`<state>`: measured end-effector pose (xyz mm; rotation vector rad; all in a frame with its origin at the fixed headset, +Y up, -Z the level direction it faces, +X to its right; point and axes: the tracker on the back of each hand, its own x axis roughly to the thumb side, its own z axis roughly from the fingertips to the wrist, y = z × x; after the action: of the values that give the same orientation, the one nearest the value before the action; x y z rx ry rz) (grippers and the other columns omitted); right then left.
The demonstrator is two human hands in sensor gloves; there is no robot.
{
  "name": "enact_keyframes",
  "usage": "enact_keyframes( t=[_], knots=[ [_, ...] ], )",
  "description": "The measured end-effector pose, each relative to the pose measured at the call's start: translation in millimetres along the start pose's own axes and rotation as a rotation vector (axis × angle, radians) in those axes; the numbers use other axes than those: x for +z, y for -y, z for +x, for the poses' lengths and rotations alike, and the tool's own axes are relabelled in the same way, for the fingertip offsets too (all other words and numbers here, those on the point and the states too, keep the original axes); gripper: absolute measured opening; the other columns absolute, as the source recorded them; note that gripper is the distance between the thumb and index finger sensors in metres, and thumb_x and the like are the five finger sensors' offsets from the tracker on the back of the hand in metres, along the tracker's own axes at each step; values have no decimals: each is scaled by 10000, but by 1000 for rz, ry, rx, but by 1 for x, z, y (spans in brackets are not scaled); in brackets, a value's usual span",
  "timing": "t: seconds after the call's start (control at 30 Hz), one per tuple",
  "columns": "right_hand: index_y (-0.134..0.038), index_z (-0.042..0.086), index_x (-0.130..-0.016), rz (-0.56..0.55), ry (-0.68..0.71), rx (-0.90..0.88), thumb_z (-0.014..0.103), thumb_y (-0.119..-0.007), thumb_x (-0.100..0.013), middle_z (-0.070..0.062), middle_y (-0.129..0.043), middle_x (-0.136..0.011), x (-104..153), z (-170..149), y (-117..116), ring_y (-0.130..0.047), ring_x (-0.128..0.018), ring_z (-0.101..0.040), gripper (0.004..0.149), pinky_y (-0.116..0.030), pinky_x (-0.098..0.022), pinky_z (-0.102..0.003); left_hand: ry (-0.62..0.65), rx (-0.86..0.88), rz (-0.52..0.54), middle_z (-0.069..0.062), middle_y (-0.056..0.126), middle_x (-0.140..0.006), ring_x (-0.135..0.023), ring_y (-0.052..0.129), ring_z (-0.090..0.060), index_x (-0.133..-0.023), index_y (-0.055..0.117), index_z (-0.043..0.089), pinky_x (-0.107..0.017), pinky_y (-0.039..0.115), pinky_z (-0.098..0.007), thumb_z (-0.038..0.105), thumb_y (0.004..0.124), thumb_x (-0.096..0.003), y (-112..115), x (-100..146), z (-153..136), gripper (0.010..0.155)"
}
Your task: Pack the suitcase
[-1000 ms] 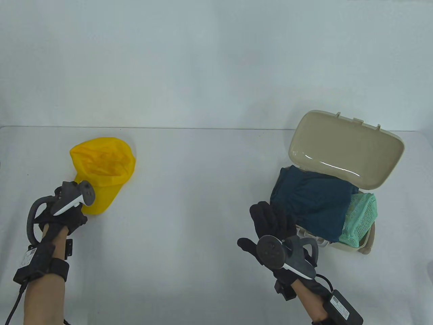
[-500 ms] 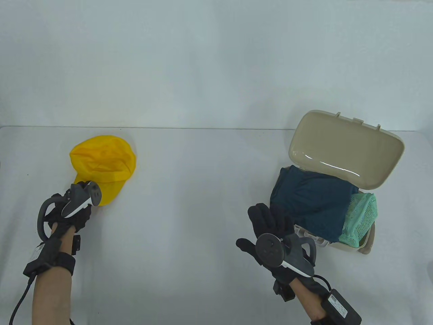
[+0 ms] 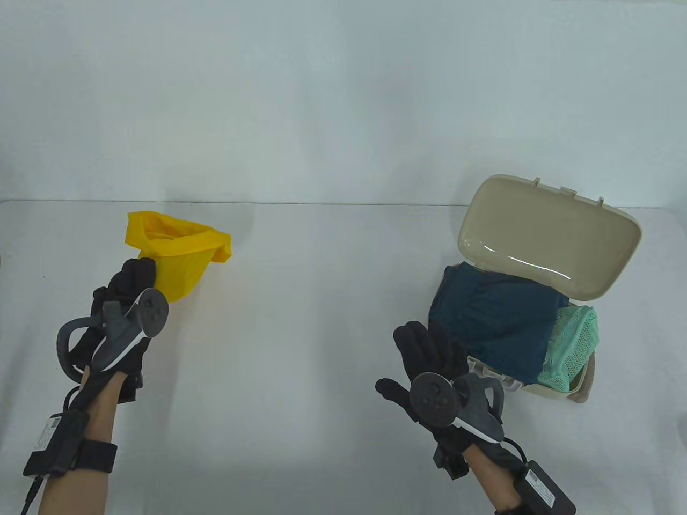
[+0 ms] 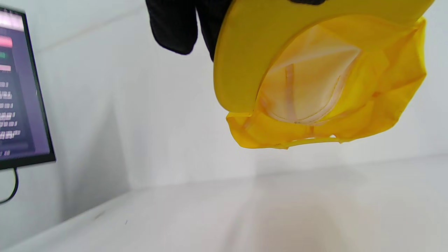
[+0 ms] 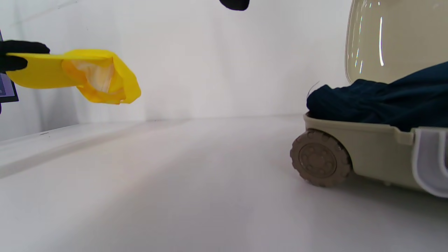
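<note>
My left hand (image 3: 126, 289) grips the brim of a yellow cap (image 3: 180, 252) and holds it in the air above the table's left side. The cap's pale inside shows in the left wrist view (image 4: 315, 87), and it also shows in the right wrist view (image 5: 87, 75). A small beige suitcase (image 3: 558, 394) stands open at the right, lid (image 3: 553, 236) up. It holds a dark blue garment (image 3: 496, 316) and a mint mesh pouch (image 3: 574, 343). My right hand (image 3: 429, 348) hovers open and empty just left of the suitcase.
A monitor (image 4: 19, 91) stands off the table's left end. The suitcase's wheel (image 5: 320, 157) rests on the table close to my right hand. A white wall rises behind the table's far edge.
My left hand has lifted the cap off the table by its brim and raised it, the crown now hanging. My right hand has barely moved.
</note>
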<state>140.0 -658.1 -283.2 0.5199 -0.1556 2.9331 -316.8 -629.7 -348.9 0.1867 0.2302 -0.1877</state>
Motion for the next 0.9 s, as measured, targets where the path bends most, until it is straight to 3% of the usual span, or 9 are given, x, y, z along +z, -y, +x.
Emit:
enact_keyframes(
  t=[0.17,0.3,0.6,0.77,0.9],
  knots=[
    [-252,190,-1155,-10,7,-7,732,-435,-463,-105,-342,-1243,1,0,2,-356,-1126,-495,898,-387,-748,-688,76,37,104,61,441,-1217,-1126,659,-141,-1126,257,363,-842,618,-375,370,505,-583,-41,29,31,597],
    [-257,191,-1155,-5,9,10,731,-436,-462,-107,-346,-1243,1,1,0,-356,-1127,-493,897,-388,-749,-687,161,9,177,50,464,-1212,-1113,685,-151,-1128,277,350,-827,637,-385,366,514,-579,-56,55,61,598],
    [-262,190,-1156,7,-7,21,730,-438,-463,-106,-351,-1242,0,-1,-3,-358,-1127,-492,896,-386,-748,-687,309,40,233,17,507,-1196,-1087,719,-170,-1127,314,323,-804,661,-392,349,532,-572,-34,91,108,596],
    [-271,194,-1157,-1,-23,-2,733,-434,-464,-106,-356,-1243,-4,-2,3,-373,-1126,-499,893,-393,-748,-687,347,32,248,20,509,-1194,-1084,725,-162,-1126,320,325,-803,668,-383,350,531,-572,-29,95,110,593],
    [-290,196,-1159,2,-41,-17,737,-432,-466,-109,-372,-1244,-26,3,26,-424,-1127,-499,891,-438,-748,-686,362,83,256,19,504,-1195,-1087,718,-167,-1125,318,328,-804,665,-384,349,530,-573,-33,99,110,592]
  ],
)
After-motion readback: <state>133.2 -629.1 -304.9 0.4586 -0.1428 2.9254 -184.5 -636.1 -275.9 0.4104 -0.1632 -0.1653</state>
